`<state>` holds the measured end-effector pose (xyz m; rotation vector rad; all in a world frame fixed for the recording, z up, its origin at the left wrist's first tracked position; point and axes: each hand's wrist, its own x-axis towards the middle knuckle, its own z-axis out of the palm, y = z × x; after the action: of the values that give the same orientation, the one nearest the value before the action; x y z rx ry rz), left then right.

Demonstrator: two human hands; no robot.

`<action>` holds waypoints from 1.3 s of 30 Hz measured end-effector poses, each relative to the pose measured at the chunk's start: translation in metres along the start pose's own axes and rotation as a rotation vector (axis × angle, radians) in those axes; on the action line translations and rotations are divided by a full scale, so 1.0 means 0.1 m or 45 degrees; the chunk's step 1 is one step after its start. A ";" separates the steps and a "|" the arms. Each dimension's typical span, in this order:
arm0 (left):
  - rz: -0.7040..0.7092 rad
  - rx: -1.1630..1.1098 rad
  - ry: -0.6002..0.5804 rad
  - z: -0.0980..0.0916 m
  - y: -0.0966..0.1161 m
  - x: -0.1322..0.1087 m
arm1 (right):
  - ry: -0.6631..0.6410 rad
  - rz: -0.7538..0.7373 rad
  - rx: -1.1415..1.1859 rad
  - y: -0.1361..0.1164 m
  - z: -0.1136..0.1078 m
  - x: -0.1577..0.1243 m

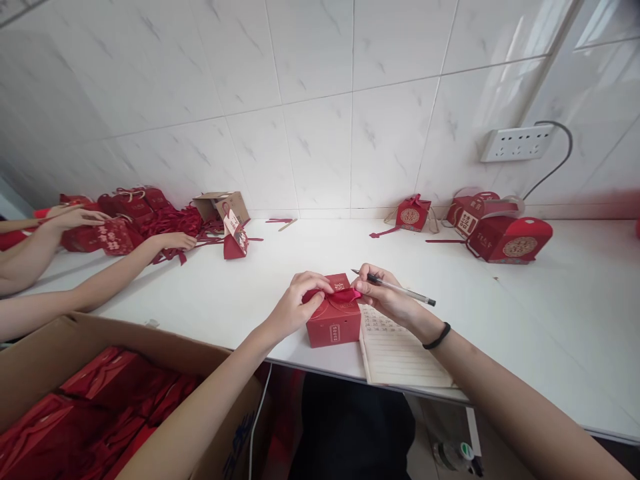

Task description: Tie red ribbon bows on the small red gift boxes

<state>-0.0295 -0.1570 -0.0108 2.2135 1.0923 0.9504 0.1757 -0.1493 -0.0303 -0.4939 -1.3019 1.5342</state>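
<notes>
A small red gift box (334,327) with gold print stands near the front edge of the white table. Across its top lies a red ribbon (343,295). My left hand (306,293) rests on the box's upper left, fingers closed on the ribbon. At the upper right, my right hand (381,291) pinches the ribbon's pinkish end. That same hand also holds a black-and-clear pen (415,293), its tip pointing left. Under my right forearm is an open lined notebook (400,353) with handwriting, partly hidden by the box and hand.
Other red boxes (510,240) stand at the back right, below a power strip (517,143). At left, another person's hands (175,243) are among red boxes and ribbons (173,220). A cardboard carton (150,340) full of red boxes is at lower left.
</notes>
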 end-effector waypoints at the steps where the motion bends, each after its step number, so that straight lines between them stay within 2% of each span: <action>1: 0.004 0.025 -0.015 0.00 0.00 0.00 | 0.008 -0.005 -0.001 0.00 0.00 0.00; 7: 0.107 0.209 -0.031 -0.07 0.06 0.02 | 0.128 -0.052 -0.029 0.01 0.01 0.01; 9: 0.137 0.318 -0.090 -0.10 0.11 0.04 | 0.135 -0.046 -0.067 0.02 0.01 0.01; 12: 0.100 0.472 -0.194 -0.13 0.23 0.08 | 0.140 -0.033 -0.137 0.03 0.01 0.02; 14: 0.061 0.506 -0.201 -0.13 0.31 0.11 | 0.182 -0.042 -0.171 0.03 -0.01 0.02; 18: -0.063 0.482 -0.143 -0.07 0.38 0.18 | 0.251 -0.069 -0.217 0.02 -0.04 0.03; 21: -0.148 0.490 -0.070 0.01 0.36 0.20 | 0.205 -0.052 -0.278 -0.01 -0.05 0.02; 25: -0.060 0.437 0.070 0.11 0.29 0.14 | 0.135 -0.024 -0.421 -0.05 -0.04 -0.01; 28: -0.016 0.415 0.070 0.10 0.26 0.08 | 0.135 -0.019 -0.455 -0.07 -0.01 -0.02; 33: 0.024 0.415 0.093 0.06 0.24 0.05 | 0.147 -0.027 -0.310 -0.08 -0.01 -0.02; 39: 0.080 0.421 0.109 0.09 0.22 0.04 | 0.034 -0.006 -0.131 -0.04 -0.02 -0.03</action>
<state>-0.0103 -0.1671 -0.0002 2.5034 1.3052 0.9547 0.1804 -0.1515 -0.0281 -0.5743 -1.3649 1.4568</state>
